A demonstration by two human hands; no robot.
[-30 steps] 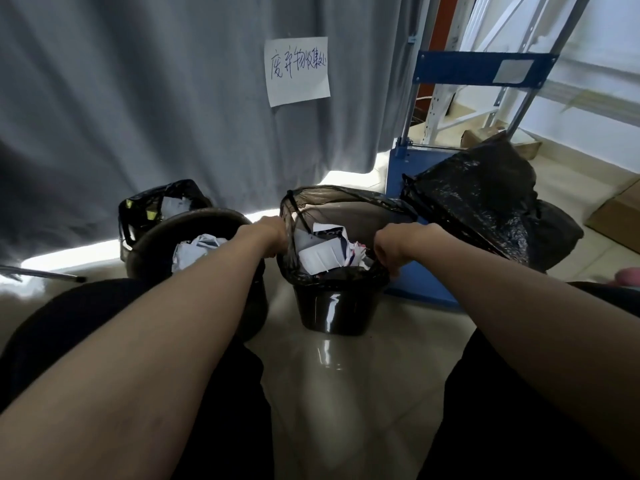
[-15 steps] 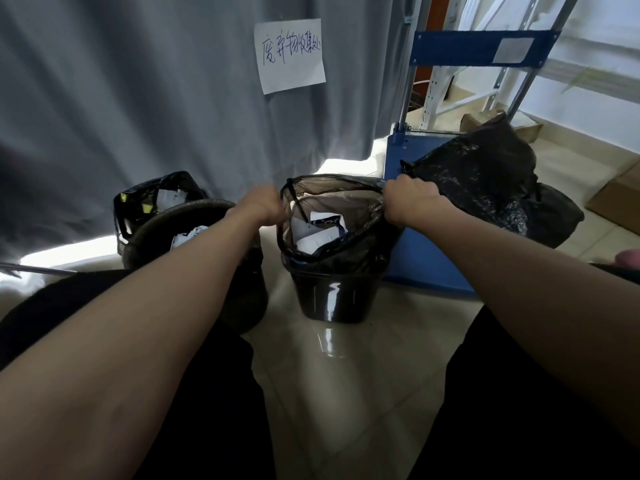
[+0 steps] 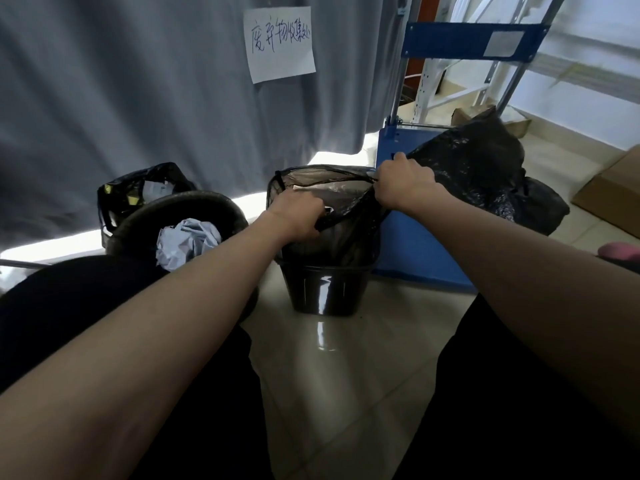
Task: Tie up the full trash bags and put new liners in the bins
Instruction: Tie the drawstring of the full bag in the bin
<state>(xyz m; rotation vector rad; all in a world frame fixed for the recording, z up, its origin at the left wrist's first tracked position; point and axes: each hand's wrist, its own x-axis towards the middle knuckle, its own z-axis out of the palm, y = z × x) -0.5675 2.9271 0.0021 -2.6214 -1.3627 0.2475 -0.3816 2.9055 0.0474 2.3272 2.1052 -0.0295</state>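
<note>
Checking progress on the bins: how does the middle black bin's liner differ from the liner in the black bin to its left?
The middle black bin's liner is pulled up, gripped by the left hand and right hand, hiding its contents. The left black bin's liner sits untouched, crumpled white paper showing. Both are dark plastic.

A grey curtain [image 3: 138,91] fills the back, and a white paper sign [image 3: 280,43] with handwritten characters is fixed to it. Daylight is let in under the curtain hem onto glossy pale floor tiles [image 3: 346,368]. To the right, a blue metal rack [image 3: 474,39] is seen, and a cardboard box [image 3: 613,188] is set against the white wall
</note>
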